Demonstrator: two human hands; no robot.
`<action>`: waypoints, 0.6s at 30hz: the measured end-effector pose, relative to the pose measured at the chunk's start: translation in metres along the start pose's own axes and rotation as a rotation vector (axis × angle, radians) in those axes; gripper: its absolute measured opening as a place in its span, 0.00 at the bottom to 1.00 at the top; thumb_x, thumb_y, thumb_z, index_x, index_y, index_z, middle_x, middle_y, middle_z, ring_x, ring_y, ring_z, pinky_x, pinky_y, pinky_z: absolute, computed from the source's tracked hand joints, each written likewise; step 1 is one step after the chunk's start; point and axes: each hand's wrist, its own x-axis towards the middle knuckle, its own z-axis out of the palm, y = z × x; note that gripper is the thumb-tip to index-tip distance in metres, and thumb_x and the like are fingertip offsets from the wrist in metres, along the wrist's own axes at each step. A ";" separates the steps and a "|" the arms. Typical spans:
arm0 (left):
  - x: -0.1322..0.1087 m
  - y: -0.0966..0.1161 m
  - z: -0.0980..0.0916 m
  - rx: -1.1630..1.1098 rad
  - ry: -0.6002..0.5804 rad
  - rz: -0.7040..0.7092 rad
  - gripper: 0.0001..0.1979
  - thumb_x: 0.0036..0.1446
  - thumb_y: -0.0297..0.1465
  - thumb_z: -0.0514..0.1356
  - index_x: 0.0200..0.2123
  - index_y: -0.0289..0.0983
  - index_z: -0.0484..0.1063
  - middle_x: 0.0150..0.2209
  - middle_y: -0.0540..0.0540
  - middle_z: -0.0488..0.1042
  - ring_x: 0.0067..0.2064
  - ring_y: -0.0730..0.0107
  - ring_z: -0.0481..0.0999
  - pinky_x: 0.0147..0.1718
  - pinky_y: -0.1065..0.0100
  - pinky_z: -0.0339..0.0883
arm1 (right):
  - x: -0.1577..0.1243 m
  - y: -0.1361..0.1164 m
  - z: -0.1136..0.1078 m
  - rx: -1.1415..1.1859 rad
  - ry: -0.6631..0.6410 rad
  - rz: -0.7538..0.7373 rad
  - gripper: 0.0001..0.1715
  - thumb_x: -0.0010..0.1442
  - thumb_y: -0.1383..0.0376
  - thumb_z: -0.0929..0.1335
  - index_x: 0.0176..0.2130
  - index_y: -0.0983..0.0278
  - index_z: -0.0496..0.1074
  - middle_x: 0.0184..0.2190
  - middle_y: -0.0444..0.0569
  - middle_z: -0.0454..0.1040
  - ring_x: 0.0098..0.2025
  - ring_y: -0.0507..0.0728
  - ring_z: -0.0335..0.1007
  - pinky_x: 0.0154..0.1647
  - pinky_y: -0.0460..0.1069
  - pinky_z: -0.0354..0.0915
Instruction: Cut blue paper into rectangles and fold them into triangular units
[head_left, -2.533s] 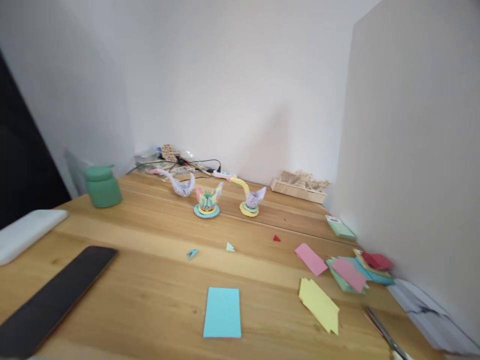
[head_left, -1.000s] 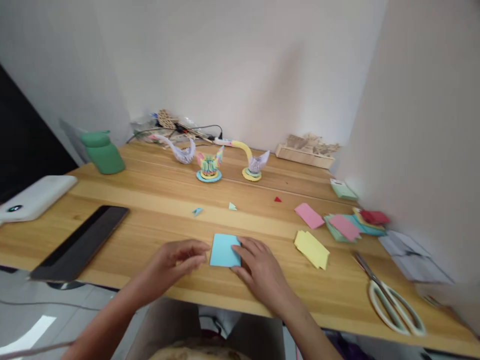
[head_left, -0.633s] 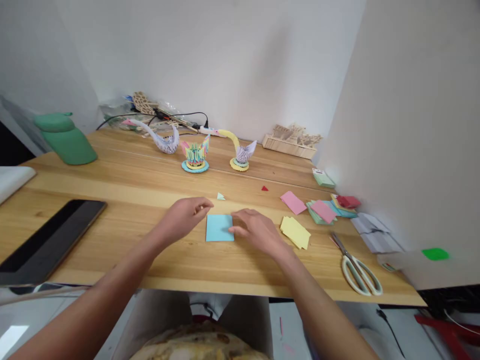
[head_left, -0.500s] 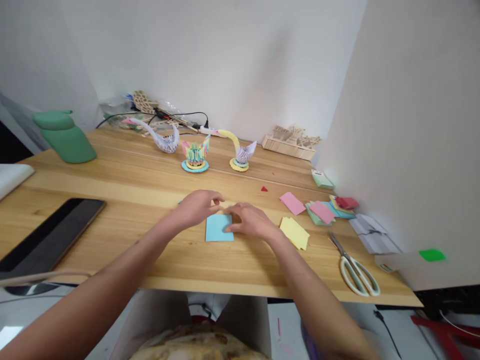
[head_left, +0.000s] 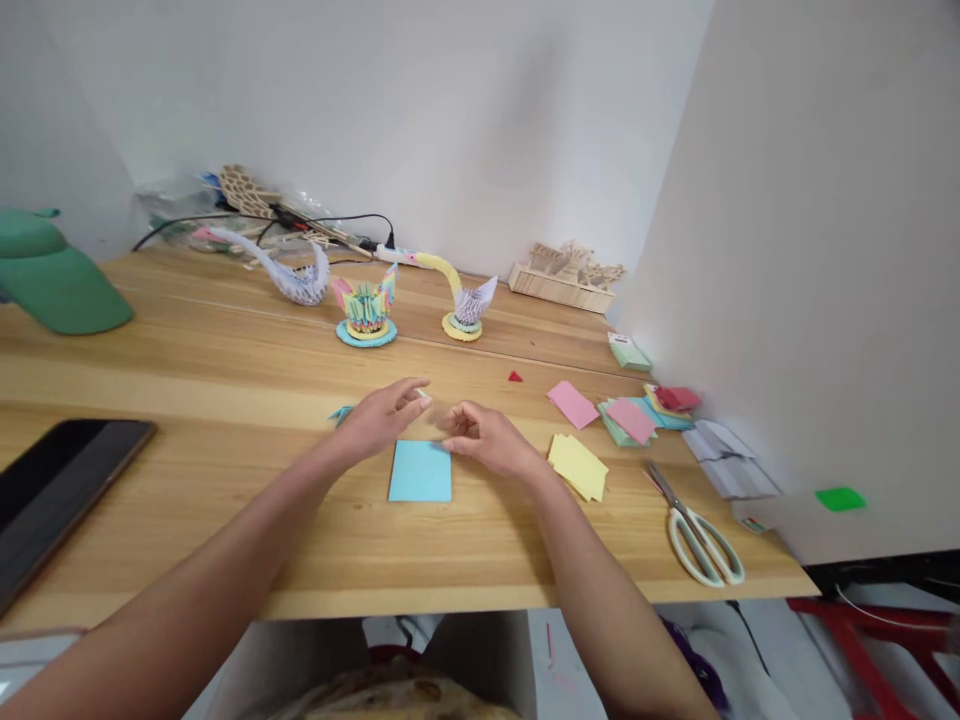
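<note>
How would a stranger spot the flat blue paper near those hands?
On the wooden table, find the gap between the left hand and the right hand. Just below it in the picture lies the blue paper, flat and four-sided. Unlike the fanned-out yellow paper to the right, its edges line up neatly.

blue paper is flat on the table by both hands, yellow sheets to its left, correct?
The side is wrong: in the head view the yellow sheets lie right of the blue paper, which is flat on the table by the left hand and right hand.
</note>
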 end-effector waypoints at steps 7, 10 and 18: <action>-0.003 0.008 0.002 0.000 0.077 0.013 0.25 0.55 0.40 0.52 0.53 0.34 0.63 0.42 0.41 0.72 0.41 0.63 0.73 0.41 0.61 0.67 | -0.005 -0.019 0.016 -0.396 -0.085 -0.045 0.33 0.41 0.51 0.75 0.44 0.62 0.69 0.37 0.49 0.72 0.40 0.57 0.66 0.37 0.49 0.58; -0.003 0.010 0.003 0.010 0.087 0.019 0.24 0.55 0.40 0.53 0.53 0.34 0.64 0.42 0.41 0.73 0.44 0.62 0.73 0.44 0.61 0.66 | -0.005 -0.019 0.016 -0.318 -0.104 0.040 0.23 0.44 0.52 0.74 0.37 0.62 0.69 0.28 0.42 0.71 0.30 0.53 0.65 0.28 0.46 0.53; -0.005 0.013 0.004 -0.388 0.081 -0.062 0.29 0.55 0.47 0.52 0.53 0.33 0.64 0.45 0.38 0.72 0.44 0.61 0.73 0.42 0.61 0.67 | 0.000 -0.003 0.000 0.173 0.068 0.148 0.16 0.48 0.56 0.71 0.25 0.63 0.64 0.22 0.38 0.64 0.24 0.48 0.56 0.25 0.44 0.51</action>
